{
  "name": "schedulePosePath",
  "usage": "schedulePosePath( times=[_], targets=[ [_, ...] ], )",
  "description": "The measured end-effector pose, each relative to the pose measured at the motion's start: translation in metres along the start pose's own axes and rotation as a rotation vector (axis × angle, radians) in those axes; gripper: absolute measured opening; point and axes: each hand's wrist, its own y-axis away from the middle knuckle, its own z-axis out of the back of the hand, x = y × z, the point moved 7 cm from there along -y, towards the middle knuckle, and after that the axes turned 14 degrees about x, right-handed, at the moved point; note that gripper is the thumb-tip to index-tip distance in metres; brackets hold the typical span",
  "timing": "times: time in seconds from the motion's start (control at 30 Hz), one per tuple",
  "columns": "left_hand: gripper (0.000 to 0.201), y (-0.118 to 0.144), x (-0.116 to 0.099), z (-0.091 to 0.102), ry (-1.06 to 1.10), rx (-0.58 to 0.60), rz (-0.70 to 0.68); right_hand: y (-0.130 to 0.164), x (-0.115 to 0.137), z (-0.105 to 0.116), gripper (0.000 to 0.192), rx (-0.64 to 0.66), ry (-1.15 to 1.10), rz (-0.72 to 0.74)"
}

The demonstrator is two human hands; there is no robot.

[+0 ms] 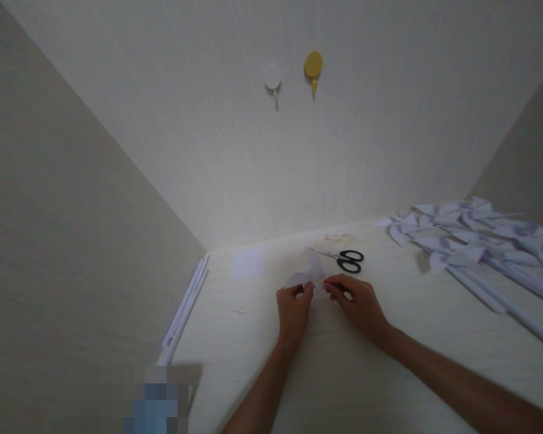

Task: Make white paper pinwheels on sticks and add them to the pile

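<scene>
Between my two hands is a white paper pinwheel (315, 264), its blades partly folded. My left hand (295, 310) pinches its left side between thumb and fingers. At its right edge, the thumb and fingertips of my right hand (355, 301) are pressed together; whether they grip the paper or some small piece, I cannot make out. Just beyond the pinwheel lie scissors with black handles (350, 261), their blades pointing left toward the paper. A white paper square (247, 263) rests flat on the white tabletop (248, 343), to the left of my hands.
Several finished paper pinwheels (461, 253) on rolled paper sticks are heaped at the right. White paper sticks (187, 301) lie along the left wall. Small scraps (337, 238) sit near the back wall, where a white hook (273, 78) and a yellow hook (314, 64) hang.
</scene>
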Motion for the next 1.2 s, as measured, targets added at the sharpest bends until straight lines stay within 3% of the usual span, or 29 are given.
schedulePosePath(
  times=[0.33, 0.63, 0.87, 1.2],
  targets=[
    [0.027, 0.000, 0.000, 0.001, 0.010, -0.008, 0.004, 0.002, 0.003, -0.001, 0.012, 0.014, 0.046, 0.040],
    [0.027, 0.002, -0.007, 0.001, -0.113, -0.017, -0.029, 0.005, 0.012, -0.002, 0.012, -0.011, 0.152, 0.126],
    [0.021, 0.005, -0.012, 0.003, -0.091, -0.058, -0.081, 0.004, 0.005, -0.005, 0.012, 0.005, 0.145, 0.073],
    [0.028, 0.000, 0.004, -0.003, 0.071, 0.046, -0.004, 0.005, 0.011, 0.003, 0.013, -0.066, 0.129, 0.101]
  ],
)
